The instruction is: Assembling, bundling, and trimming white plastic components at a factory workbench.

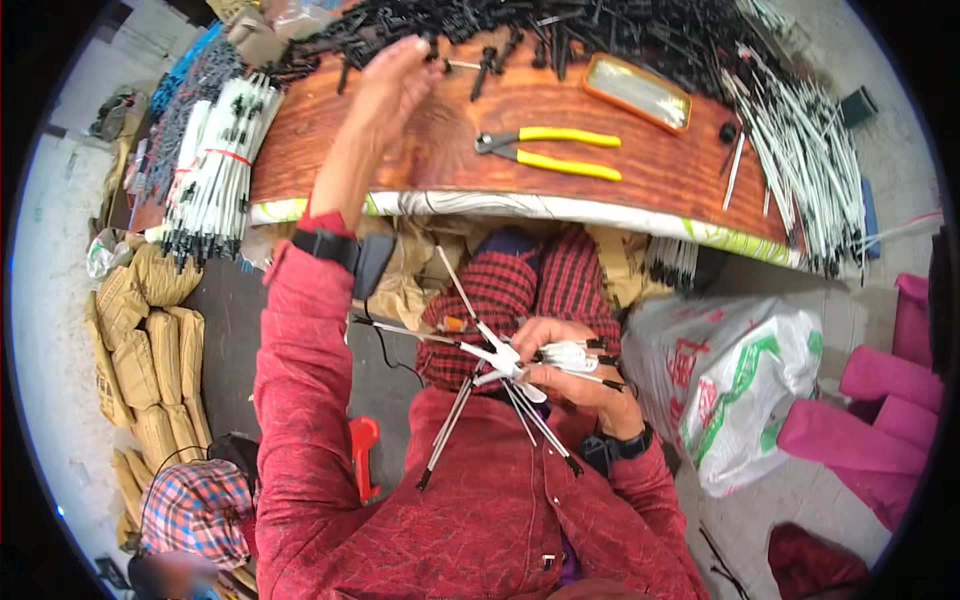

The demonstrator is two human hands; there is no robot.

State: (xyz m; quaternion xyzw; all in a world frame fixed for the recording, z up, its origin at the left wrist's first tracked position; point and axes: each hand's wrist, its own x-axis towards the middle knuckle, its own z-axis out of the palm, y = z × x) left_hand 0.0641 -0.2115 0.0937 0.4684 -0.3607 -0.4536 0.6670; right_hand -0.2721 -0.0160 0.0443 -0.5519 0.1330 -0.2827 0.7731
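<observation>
My left hand [395, 80] is stretched over the table to the edge of the heap of black plastic parts [560, 30]. Its fingers are bent together beside small black pieces, and what they pinch, if anything, is too small to make out. In front of my chest, my right hand [580, 372] is closed around a cluster of thin white rods [495, 355] with black tips. The rods fan out in several directions from white plastic pieces in the middle. Yellow-handled pliers [565, 150] lie on the table between the heap and me.
The wooden table [330, 130] has a rectangular tray [640, 90] near the heap. Bundled white rods [210, 165] stand at its left end, and loose ones [805, 160] at its right. A plastic bag [720, 380] sits to my right. Another person [200, 510] is at lower left.
</observation>
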